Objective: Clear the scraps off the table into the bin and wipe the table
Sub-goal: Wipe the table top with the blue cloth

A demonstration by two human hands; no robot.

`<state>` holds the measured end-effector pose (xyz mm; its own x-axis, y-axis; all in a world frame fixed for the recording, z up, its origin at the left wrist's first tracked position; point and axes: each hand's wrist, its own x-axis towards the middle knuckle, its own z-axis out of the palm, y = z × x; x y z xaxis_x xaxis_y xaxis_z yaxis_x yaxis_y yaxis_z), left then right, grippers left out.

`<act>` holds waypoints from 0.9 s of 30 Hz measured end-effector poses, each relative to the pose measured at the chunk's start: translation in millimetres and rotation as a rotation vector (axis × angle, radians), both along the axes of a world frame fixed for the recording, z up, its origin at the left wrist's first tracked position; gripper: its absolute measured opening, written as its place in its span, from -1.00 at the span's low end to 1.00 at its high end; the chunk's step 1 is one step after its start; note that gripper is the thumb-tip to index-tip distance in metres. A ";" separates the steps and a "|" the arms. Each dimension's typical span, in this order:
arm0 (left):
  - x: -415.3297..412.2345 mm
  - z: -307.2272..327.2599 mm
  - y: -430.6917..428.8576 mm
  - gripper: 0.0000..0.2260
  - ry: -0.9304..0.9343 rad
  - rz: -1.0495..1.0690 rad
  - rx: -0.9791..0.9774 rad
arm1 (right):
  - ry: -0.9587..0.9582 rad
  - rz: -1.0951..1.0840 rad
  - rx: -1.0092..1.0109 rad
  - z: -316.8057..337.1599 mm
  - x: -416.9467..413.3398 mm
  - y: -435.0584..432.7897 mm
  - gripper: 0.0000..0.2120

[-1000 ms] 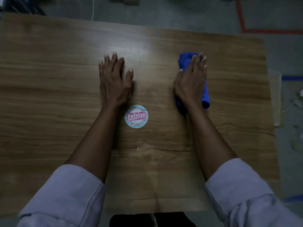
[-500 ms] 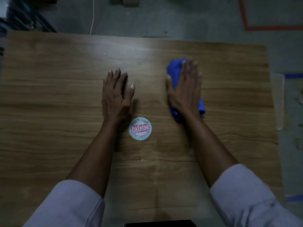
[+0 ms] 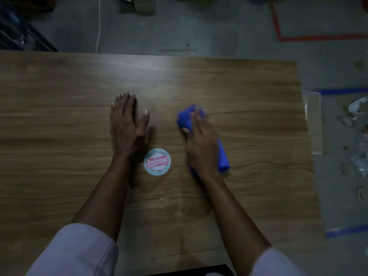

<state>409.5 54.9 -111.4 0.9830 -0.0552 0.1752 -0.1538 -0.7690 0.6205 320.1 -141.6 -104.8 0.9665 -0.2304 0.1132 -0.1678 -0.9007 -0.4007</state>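
Right of the table's middle lies the blue cloth (image 3: 222, 156), bunched into a long roll that runs from near to far, flat on the wood. The right hand (image 3: 201, 144) is on top of it, palm down. Its fingers are laid fairly straight along the roll and press it to the table (image 3: 258, 120), with the thumb resting on the cloth's left side. The fingertips are blurred, so I cannot tell whether they curl over the far end.

Well apart to the left, the left hand (image 3: 127, 124) lies flat on bare wood, fingers straight and together, thumb spread, holding nothing. It looks to be a brace. Between the two wrists, nearer the left one, sits a round sticker (image 3: 157, 161) with red lettering, which seems stuck to the top and not a scrap. A tiny pale speck (image 3: 161, 198) shows nearer the person.

Off the right edge stands a clear panel (image 3: 312, 124), perhaps the bin's wall, with pale scraps (image 3: 358, 134) beyond it. Whether they are inside it is unclear.

No scraps of any size show on the wood, so clearing seems done and wiping is the step in hand. The next move calls for steady downward pressure and a sweep across the rest of the top. The left hand needs to lift out of the way, and the speck should be carried toward the right edge.
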 end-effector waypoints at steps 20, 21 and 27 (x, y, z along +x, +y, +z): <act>5.5 -3.6 -39.8 -0.43 0.005 0.024 -0.035 | 0.053 0.063 0.114 -1.9 117.7 -18.1 -0.45; 5.6 -0.8 -49.7 -0.43 0.026 0.020 -0.087 | 0.030 0.117 0.142 -2.6 107.1 -10.1 -0.47; 7.1 0.5 -67.9 -0.43 0.017 -0.097 -0.015 | -0.012 -0.409 0.022 -12.2 32.1 -54.9 -0.41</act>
<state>416.6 -13.0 -110.9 0.9761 -0.1473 0.1595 -0.2157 -0.7417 0.6351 352.2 -196.5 -117.0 0.7932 -0.5981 0.1145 -0.5058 -0.7517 -0.4233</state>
